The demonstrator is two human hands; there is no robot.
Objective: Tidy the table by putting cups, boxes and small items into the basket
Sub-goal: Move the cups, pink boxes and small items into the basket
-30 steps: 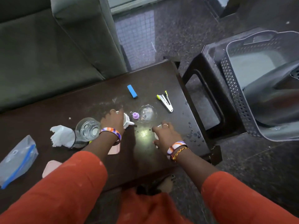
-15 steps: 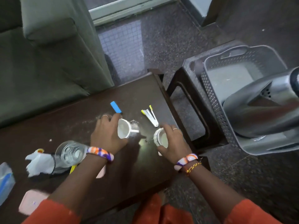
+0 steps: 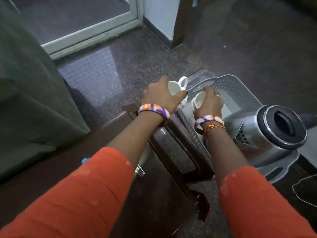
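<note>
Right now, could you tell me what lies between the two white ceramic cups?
In the head view, only the left hand's thumb tip and the grey perforated plastic basket's rim lie between the left cup and the right cup.

Speckled dark floor (image 3: 147, 66), green sofa (image 3: 25, 100), glass door (image 3: 72, 16)

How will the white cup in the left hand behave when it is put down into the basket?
The white cup looks glazed and stiff, so probably fragile and somewhat slippery. The left hand holds it tilted, so it may roll on its side. A metal kettle lies in the basket; a knock could chip the cup.
</note>
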